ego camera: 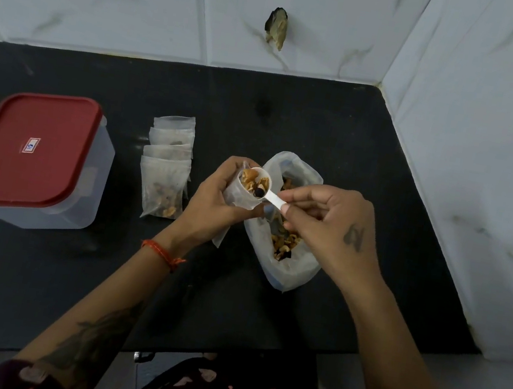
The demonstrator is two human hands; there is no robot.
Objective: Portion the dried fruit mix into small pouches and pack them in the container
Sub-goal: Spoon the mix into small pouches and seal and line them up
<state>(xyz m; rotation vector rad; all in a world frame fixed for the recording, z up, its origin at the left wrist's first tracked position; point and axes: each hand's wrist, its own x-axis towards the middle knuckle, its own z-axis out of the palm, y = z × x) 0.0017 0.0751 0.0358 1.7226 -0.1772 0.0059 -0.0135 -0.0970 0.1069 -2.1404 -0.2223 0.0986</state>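
My left hand [213, 202] grips a small translucent pouch [238, 195], its mouth held open and facing up. My right hand [327, 226] pinches the handle of a white plastic scoop [258, 183]. The scoop's bowl, heaped with dried fruit and nuts, sits right at the pouch's mouth. Under my right hand lies the large open bag of dried fruit mix [286, 250] on the black counter. Several filled pouches [166, 165] lie overlapping in a row to the left. A clear container with a red lid [28, 149] stands closed at the far left.
The black counter [343, 134] ends at white tiled walls behind and on the right [474, 163]. A dark chipped spot [276, 28] marks the back wall. The counter's front edge runs just below my forearms.
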